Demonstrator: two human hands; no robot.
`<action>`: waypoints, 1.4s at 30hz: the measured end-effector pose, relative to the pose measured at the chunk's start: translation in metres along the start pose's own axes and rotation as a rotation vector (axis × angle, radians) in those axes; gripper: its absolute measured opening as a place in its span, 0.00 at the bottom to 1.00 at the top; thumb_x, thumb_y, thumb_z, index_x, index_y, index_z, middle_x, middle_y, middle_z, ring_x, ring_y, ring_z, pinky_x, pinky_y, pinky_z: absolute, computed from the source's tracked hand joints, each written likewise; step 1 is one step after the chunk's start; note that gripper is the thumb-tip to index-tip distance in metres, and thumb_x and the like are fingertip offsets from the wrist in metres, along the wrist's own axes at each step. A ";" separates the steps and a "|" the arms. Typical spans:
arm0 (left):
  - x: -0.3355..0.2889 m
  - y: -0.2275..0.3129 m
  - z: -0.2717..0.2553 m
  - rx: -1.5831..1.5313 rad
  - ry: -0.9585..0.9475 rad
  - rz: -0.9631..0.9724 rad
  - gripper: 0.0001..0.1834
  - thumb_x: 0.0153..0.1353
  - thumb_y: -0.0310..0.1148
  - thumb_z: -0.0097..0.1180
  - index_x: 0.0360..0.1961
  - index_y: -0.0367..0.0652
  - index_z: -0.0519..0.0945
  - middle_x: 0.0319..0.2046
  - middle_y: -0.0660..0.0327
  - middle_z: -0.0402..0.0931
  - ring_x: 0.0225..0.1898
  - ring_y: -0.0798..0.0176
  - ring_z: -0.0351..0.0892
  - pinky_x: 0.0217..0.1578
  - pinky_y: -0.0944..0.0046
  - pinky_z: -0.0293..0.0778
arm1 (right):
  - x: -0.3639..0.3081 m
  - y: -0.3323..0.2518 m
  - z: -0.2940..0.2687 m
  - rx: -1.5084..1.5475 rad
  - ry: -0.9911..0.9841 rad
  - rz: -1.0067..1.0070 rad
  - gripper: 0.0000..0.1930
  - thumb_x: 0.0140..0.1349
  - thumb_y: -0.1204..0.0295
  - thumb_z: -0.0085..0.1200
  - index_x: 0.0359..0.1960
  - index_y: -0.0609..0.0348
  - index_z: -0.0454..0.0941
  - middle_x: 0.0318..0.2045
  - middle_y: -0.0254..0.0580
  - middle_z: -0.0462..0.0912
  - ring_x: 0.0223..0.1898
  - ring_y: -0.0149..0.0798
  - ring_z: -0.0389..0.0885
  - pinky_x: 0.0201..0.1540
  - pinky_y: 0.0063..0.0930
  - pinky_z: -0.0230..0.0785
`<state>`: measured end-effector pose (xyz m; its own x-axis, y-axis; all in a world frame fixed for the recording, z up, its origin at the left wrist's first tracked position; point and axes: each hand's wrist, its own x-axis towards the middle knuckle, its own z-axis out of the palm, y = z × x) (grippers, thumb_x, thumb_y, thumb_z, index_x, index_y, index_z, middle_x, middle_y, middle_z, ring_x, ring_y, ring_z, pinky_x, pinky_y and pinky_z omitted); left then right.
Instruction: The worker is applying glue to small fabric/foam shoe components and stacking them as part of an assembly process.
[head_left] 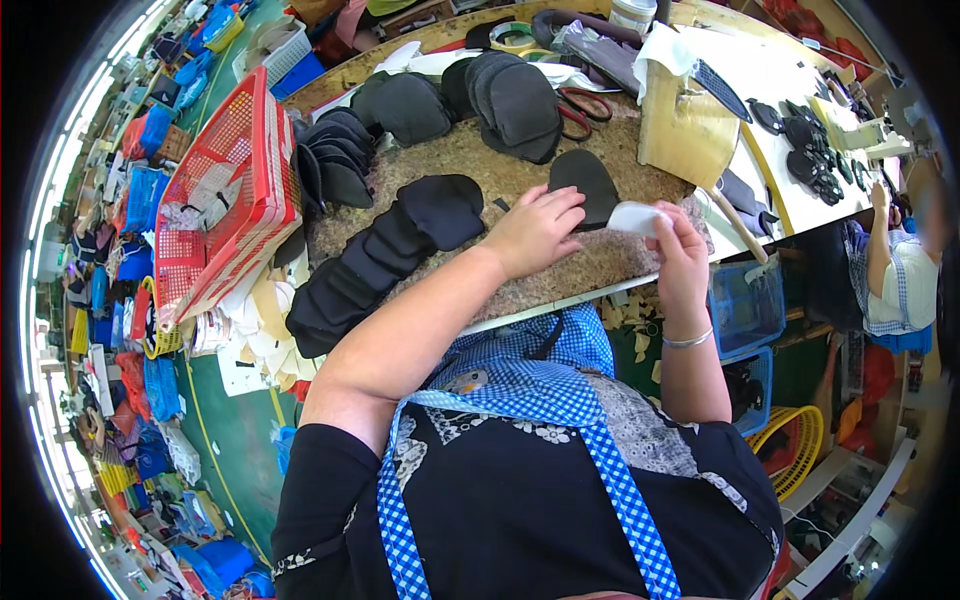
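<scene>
Two-handed, mid-frame: touching a black pad (590,178), lengthwise up-frame, with spread left fingers (562,203); pinching a white piece (630,218) rightward in right fingers (668,232).

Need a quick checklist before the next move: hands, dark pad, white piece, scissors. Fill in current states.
1. White piece gripped: ok, pinched in the right hand's fingers.
2. Single dark pad on the tabletop: ok, lying there apart from the stacked pads.
3. Left hand at the pad: ok, fingers over its near-left edge; how firmly they press, cannot tell.
4. White piece clear of the pad: cannot tell; they sit side by side, and one view doesn't settle contact.
5. Scissors clear of both hands: ok, lying beyond the pad.
</scene>
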<state>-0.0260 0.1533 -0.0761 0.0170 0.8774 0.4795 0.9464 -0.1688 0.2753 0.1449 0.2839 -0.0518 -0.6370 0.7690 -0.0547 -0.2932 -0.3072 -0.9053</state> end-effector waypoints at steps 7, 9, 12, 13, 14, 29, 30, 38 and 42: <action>0.006 0.009 -0.007 0.016 0.131 0.032 0.10 0.50 0.28 0.54 0.35 0.40 0.72 0.40 0.54 0.75 0.45 0.53 0.73 0.48 0.53 0.66 | -0.002 -0.013 0.011 -0.432 -0.300 -0.238 0.06 0.57 0.80 0.46 0.32 0.67 0.75 0.49 0.44 0.69 0.44 0.29 0.70 0.47 0.20 0.61; 0.012 0.026 -0.030 -0.188 0.267 -0.114 0.06 0.54 0.25 0.51 0.34 0.39 0.71 0.33 0.54 0.75 0.36 0.55 0.76 0.39 0.61 0.71 | -0.007 -0.026 0.011 -0.449 -0.497 -0.299 0.06 0.55 0.80 0.47 0.31 0.69 0.76 0.53 0.49 0.67 0.43 0.31 0.72 0.47 0.22 0.62; 0.001 0.053 -0.070 -0.468 0.265 -0.542 0.04 0.58 0.25 0.48 0.34 0.38 0.70 0.28 0.57 0.74 0.31 0.62 0.75 0.34 0.68 0.70 | -0.025 -0.038 0.032 -0.390 -0.610 -0.198 0.06 0.55 0.80 0.48 0.31 0.69 0.77 0.55 0.51 0.65 0.41 0.31 0.73 0.45 0.23 0.64; -0.007 0.056 -0.073 -0.508 0.296 -0.597 0.04 0.60 0.26 0.46 0.35 0.38 0.70 0.28 0.60 0.73 0.31 0.67 0.73 0.33 0.70 0.69 | -0.028 -0.035 0.041 -0.361 -0.662 -0.162 0.06 0.55 0.80 0.48 0.31 0.69 0.77 0.55 0.51 0.65 0.40 0.31 0.73 0.43 0.22 0.65; -0.018 0.060 -0.077 -0.542 0.335 -0.661 0.04 0.62 0.26 0.43 0.36 0.38 0.70 0.27 0.63 0.71 0.30 0.72 0.71 0.33 0.73 0.67 | -0.032 -0.031 0.049 -0.356 -0.665 -0.128 0.06 0.55 0.80 0.49 0.32 0.70 0.77 0.54 0.50 0.66 0.40 0.30 0.74 0.42 0.20 0.65; -0.077 0.069 -0.073 -1.117 0.389 -0.797 0.07 0.65 0.29 0.40 0.42 0.40 0.66 0.30 0.66 0.69 0.33 0.78 0.66 0.35 0.77 0.64 | -0.044 0.003 0.086 -0.300 -0.452 0.201 0.07 0.56 0.74 0.54 0.32 0.66 0.80 0.43 0.39 0.74 0.30 0.22 0.71 0.30 0.13 0.63; -0.076 0.071 -0.075 -1.180 0.390 -0.819 0.06 0.64 0.27 0.42 0.41 0.39 0.66 0.30 0.66 0.68 0.33 0.78 0.65 0.34 0.76 0.64 | -0.046 0.003 0.087 -0.321 -0.441 0.173 0.08 0.56 0.74 0.54 0.32 0.67 0.80 0.43 0.39 0.74 0.30 0.22 0.71 0.30 0.13 0.63; -0.074 0.080 -0.075 -1.127 0.469 -0.765 0.12 0.58 0.20 0.50 0.41 0.40 0.64 0.28 0.68 0.69 0.27 0.82 0.65 0.25 0.82 0.59 | -0.052 0.008 0.085 -0.422 -0.388 -0.080 0.04 0.50 0.79 0.59 0.27 0.67 0.77 0.34 0.34 0.75 0.21 0.15 0.66 0.22 0.08 0.57; -0.077 0.077 -0.078 -1.094 0.426 -0.775 0.12 0.57 0.20 0.51 0.41 0.40 0.65 0.27 0.68 0.69 0.27 0.82 0.66 0.25 0.82 0.60 | -0.051 0.004 0.083 -0.367 -0.394 0.000 0.08 0.48 0.80 0.61 0.25 0.63 0.72 0.25 0.29 0.74 0.19 0.14 0.65 0.20 0.07 0.56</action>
<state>0.0201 0.0379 -0.0269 -0.6702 0.7392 0.0669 -0.0595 -0.1433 0.9879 0.1169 0.1968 -0.0171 -0.8769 0.4786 0.0435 -0.0698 -0.0373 -0.9969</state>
